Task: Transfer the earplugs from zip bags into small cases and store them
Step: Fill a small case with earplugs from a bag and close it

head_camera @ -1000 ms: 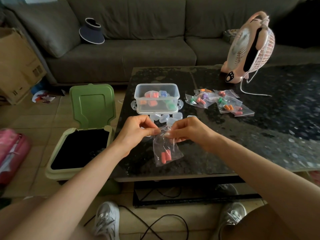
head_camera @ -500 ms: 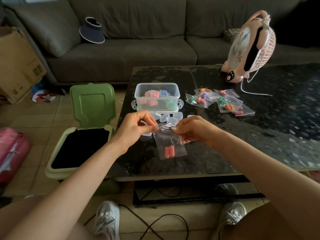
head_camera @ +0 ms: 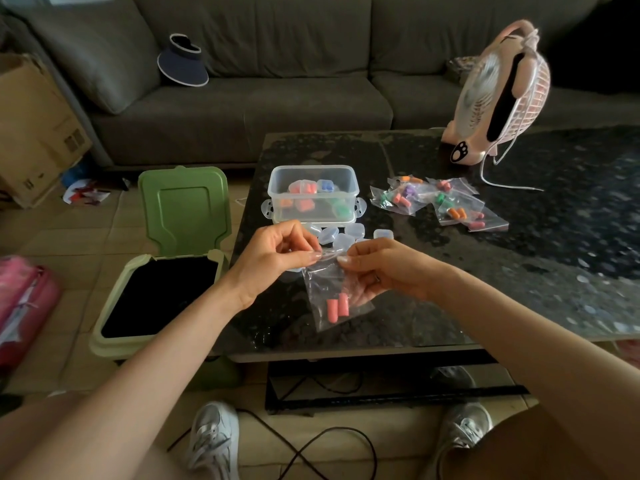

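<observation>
- Left hand [head_camera: 277, 258] and right hand [head_camera: 381, 271] each pinch the top edge of a small clear plastic zip bag [head_camera: 323, 282], held above the near part of the dark speckled table [head_camera: 519, 271].
- Two salmon-pink foam earplugs [head_camera: 337, 306] lie at the bag's bottom.
- Step, as I read it: opening the seal. Cannot tell whether it has parted.
- Next move calls for pulling the lips apart, tipping the plugs out, and taking one of the empty small clear cases [head_camera: 341, 235] just beyond the hands.
- Clear plastic tub [head_camera: 313, 174] holding filled cases sits farther back; more filled bags [head_camera: 440, 202] lie to its right.
</observation>
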The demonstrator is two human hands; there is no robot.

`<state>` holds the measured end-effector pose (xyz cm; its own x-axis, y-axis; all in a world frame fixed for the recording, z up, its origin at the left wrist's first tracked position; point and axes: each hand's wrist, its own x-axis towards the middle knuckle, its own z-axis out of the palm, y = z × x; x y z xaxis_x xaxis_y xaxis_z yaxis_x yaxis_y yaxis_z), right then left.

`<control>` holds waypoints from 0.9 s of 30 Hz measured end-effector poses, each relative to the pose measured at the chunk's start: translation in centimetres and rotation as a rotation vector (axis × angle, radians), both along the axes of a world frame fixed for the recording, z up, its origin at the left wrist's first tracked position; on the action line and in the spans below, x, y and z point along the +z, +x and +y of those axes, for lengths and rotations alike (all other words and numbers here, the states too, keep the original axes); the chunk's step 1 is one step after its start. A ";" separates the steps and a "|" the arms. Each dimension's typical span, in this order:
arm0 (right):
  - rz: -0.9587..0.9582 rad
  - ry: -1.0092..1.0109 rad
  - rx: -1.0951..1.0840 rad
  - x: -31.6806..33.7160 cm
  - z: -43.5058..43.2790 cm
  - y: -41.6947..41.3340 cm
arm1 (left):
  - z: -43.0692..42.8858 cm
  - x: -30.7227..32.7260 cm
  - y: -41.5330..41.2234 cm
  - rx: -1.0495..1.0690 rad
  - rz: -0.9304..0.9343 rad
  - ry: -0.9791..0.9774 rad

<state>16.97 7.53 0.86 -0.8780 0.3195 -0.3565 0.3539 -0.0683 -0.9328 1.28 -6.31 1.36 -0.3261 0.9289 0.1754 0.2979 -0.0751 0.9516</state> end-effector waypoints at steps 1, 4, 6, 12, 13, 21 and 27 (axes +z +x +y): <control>0.005 0.004 0.002 0.1 0.0 0.0 | 0.0 -0.1 0.0 0.002 0.002 -0.014; 0.066 -0.006 -0.004 0.3 -0.2 0.0 | 0.2 -0.5 -0.1 0.024 0.013 -0.050; 0.110 -0.011 0.000 0.5 -0.2 0.0 | 0.3 -0.7 -0.1 0.023 0.031 -0.076; 0.066 0.187 0.038 0.0 -0.3 -0.1 | 0.4 -1.2 0.0 -0.033 0.072 -0.100; 0.057 0.251 0.036 -0.1 -0.4 -0.2 | 0.4 -1.2 0.1 -0.029 0.086 -0.098; 0.220 0.145 0.108 -0.2 -0.3 -0.3 | 0.7 -1.6 -0.1 -0.043 0.205 -0.121; 0.173 0.049 0.027 -1.1 0.3 -0.5 | 0.5 -1.6 -0.3 -0.008 0.238 -0.086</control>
<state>16.50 7.86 -0.22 -0.9334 0.3079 -0.1843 0.1894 -0.0137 -0.9818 0.96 -5.78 -0.21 -0.2776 0.9461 0.1667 0.5144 -0.0002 0.8575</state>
